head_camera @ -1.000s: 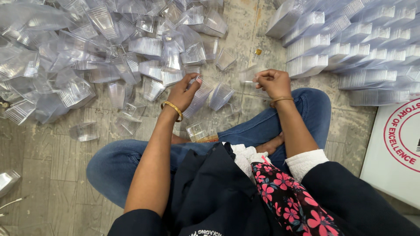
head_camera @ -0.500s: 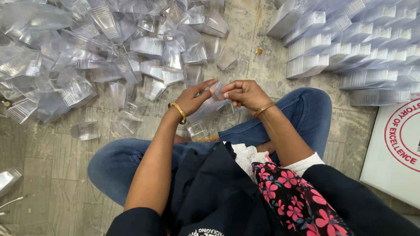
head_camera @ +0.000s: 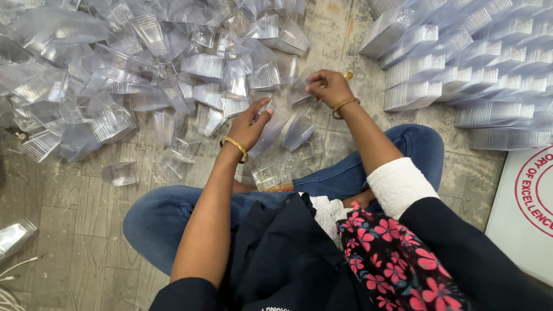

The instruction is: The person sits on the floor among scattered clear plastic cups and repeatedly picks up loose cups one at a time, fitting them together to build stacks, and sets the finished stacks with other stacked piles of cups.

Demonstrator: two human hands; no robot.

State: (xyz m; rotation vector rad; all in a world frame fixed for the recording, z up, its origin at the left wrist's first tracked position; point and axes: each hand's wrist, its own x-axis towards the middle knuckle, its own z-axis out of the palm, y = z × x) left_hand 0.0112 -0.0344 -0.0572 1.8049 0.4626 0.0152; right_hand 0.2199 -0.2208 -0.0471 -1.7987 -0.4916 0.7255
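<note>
From my feed, I see the person seated cross-legged on the floor [head_camera: 69, 230]. My left hand [head_camera: 249, 125] has its fingers loosely spread, resting on a stack of clear plastic cups [head_camera: 271, 129] that lies tilted, its long axis running from the wrist up and to the right. My right hand [head_camera: 325, 87] pinches a single clear cup [head_camera: 299, 91] just beyond that stack, nearer the loose heap of cups [head_camera: 144, 69] toward the floor's far left. Neat stacked rows [head_camera: 461, 63] lie at the far right, well apart.
</note>
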